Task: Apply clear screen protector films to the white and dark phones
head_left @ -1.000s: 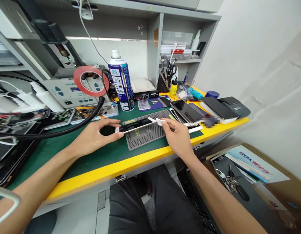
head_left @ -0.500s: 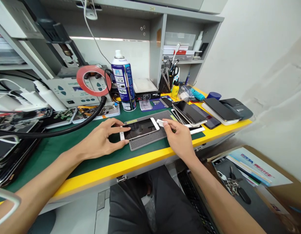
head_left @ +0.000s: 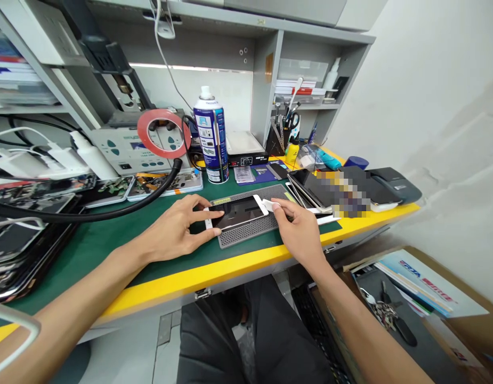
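Note:
A white-framed smartphone (head_left: 242, 211) with a dark screen lies flat on a grey perforated pad (head_left: 250, 229). My left hand (head_left: 186, 224) grips its left end, thumb at the near edge and fingers over the far edge and screen. At the phone's right end, my right hand (head_left: 300, 226) pinches a small white piece (head_left: 271, 205) between thumb and forefinger. That piece is right by the white end of the phone; whether it touches or enters it I cannot tell. Its exact kind is too small to make out.
Stacked phones (head_left: 310, 188) lie right of my right hand. Behind the pad stand a blue spray can (head_left: 211, 141) and a ring of red tape (head_left: 142, 133). A black hose (head_left: 122, 213) curves across the left. The bench's yellow edge (head_left: 182, 277) runs along the front.
The whole view has shifted a little, so everything appears farther right. Both hands keep their holds, and the white piece stays at the phone's right end.

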Motion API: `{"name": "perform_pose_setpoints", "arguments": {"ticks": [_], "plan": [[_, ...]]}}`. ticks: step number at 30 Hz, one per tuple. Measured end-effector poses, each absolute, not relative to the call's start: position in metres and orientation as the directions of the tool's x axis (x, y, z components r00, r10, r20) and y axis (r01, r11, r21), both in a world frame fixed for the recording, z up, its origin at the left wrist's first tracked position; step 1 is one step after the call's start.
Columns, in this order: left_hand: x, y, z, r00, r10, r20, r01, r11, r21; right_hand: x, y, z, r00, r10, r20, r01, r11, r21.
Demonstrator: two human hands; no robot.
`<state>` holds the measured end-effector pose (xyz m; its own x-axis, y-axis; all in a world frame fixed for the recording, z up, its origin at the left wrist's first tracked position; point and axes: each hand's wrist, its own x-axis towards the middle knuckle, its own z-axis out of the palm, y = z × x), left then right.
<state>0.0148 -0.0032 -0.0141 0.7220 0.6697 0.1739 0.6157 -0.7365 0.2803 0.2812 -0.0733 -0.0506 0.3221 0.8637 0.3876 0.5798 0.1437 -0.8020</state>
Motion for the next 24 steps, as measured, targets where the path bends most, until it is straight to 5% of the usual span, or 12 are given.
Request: {"name": "perform_pose_setpoints", "arguments": {"ticks": [10,14,17,24], "plan": [[0.012,-0.004,-0.013,0.708,0.683,0.181,0.631,-0.726,0.275,0.281,-0.072,-0.049,0.328,0.844,0.424,0.611,0.153,-0.777],[0.006,-0.006,-0.006,0.638,0.755,0.151,0.689,-0.647,0.326,0.275,-0.072,-0.045,0.071,0.803,0.592,0.839,0.273,-0.471],[0.003,-0.007,-0.003,0.629,0.768,0.119,0.698,-0.625,0.35,0.263,-0.081,-0.042,-0.209,0.831,0.515,0.899,0.37,-0.233],[-0.001,-0.006,-0.009,0.62,0.766,0.167,0.692,-0.635,0.342,0.255,-0.09,-0.036,-0.289,0.878,0.383,0.94,0.336,-0.059]]}}
